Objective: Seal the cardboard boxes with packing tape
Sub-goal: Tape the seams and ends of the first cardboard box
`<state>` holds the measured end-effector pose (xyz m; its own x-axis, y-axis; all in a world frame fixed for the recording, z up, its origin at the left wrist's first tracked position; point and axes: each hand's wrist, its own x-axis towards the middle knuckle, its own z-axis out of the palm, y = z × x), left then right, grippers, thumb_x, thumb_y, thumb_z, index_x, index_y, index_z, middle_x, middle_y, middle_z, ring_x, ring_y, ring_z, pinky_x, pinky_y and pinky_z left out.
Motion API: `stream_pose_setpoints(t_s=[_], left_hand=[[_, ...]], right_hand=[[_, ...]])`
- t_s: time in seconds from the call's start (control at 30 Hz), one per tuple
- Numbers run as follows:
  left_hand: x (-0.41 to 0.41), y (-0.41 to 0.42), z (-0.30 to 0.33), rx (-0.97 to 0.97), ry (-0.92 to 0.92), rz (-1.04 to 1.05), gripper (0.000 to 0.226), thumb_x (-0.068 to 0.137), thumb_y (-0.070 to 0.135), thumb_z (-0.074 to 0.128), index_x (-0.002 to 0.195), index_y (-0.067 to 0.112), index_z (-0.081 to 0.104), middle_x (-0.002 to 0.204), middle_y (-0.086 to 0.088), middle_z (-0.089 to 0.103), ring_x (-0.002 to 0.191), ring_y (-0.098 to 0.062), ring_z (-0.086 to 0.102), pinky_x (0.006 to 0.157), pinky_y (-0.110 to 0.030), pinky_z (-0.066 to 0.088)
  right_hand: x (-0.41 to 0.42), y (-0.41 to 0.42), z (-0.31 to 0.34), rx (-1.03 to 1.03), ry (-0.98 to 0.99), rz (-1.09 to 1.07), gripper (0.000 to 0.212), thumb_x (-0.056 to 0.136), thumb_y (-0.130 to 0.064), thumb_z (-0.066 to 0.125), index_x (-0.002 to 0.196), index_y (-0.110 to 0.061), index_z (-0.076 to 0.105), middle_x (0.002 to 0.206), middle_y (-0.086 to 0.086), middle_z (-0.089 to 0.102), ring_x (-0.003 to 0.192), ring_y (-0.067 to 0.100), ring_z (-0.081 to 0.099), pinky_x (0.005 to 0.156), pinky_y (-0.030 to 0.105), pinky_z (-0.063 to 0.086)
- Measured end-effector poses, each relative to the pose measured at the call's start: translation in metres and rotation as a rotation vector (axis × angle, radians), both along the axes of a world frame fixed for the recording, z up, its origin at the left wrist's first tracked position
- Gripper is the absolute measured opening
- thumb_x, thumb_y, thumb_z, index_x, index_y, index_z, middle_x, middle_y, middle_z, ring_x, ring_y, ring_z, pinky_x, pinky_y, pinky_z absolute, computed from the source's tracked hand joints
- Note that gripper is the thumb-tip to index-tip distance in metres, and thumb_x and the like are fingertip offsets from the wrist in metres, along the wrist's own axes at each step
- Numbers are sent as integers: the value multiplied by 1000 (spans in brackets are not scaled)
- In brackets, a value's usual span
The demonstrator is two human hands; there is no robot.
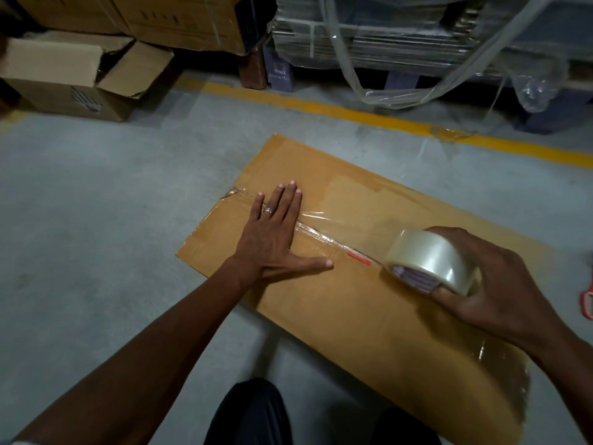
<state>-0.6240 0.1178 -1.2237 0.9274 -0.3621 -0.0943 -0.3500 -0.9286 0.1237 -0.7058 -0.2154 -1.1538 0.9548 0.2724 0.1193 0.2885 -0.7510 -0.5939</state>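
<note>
Head view: the flat brown cardboard box lies on the grey concrete floor. The left hand presses on its taped centre seam, grip released, fingers straight. At the seam's nearer stretch, the right hand grasps the clear packing-tape roll, which touches the box top.

A flat brown cardboard box lay closed on the concrete floor. Clear tape ran along its centre seam to a clear tape roll standing on edge on its top

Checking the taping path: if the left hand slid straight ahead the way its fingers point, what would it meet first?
Only bare cardboard box top; the left hand then passes its far edge. Way looks free.
</note>
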Motion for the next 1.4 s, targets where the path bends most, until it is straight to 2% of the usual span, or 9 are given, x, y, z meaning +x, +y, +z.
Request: stream_pose_setpoints(t_s=[0.07,0.17,0.3,0.47,0.73,0.97,1.17,1.27,1.4], left_hand=[[-11,-20,1,-7,8,-56,147,60,110,22,163,8,-7,171,-5,-18,157,-20,-19,126,-54,-3],[-30,-68,-3,-33,27,-135,150,58,110,25,163,7,-7,170,-7,-20,156,-20,-22,126,-54,-6],[-40,-102,-8,-51,-9,-124,151,58,109,31,163,5,-5,171,-8,-19,156,-20,-23,125,-56,-5],[-41,-99,-8,-40,-21,-133,150,60,108,31,163,6,-6,171,-6,-18,156,-19,-21,126,-55,-2],[-41,-95,-5,-39,4,-153,149,62,109,27,162,5,-8,171,-6,-18,157,-17,-20,126,-55,-1],[-41,-94,-5,-25,-18,-168,141,66,107,22,163,9,-4,172,-5,-15,157,-18,-17,127,-54,-4],[-41,-96,-5,-5,-25,-199,141,64,108,22,164,11,-2,172,-4,-13,158,-23,-13,126,-57,-2],[-55,-115,2,-3,8,-268,144,61,109,20,164,11,-3,171,-5,-16,158,-24,-17,125,-59,-3],[-102,-181,3,-72,57,-411,154,56,111,24,163,5,-5,170,-11,-19,156,-27,-21,124,-59,-2]], right_hand=[[-4,1,-8,38,2,-33,68,67,-48,72,130,-31,54,106,-14,64,85,5,58,73,15,46],[-7,-2,-19,172,46,-62,63,70,-31,80,126,-33,52,110,-22,63,97,-6,59,77,1,42],[-12,2,-33,264,45,-103,57,76,-19,86,123,-29,55,112,-23,64,102,-5,61,80,6,47],[-11,7,-40,300,76,-167,48,80,-36,83,118,-24,57,102,-11,66,91,8,64,70,33,55],[-37,-38,-5,90,87,-106,64,77,-43,77,136,-36,53,127,-29,57,114,-18,52,88,1,40],[-73,-88,24,-69,125,-99,76,66,-46,66,140,-34,58,131,-23,60,116,-19,50,96,-1,32],[-97,-129,25,-183,107,-218,75,65,-30,79,135,-44,56,120,-4,70,106,20,66,88,33,48],[-100,-125,22,-153,92,-235,74,64,-36,69,137,-39,57,119,-5,69,104,10,62,89,21,45],[-107,-122,8,-13,60,-273,78,64,-16,73,139,-33,56,133,-23,60,117,-16,52,97,4,37]])
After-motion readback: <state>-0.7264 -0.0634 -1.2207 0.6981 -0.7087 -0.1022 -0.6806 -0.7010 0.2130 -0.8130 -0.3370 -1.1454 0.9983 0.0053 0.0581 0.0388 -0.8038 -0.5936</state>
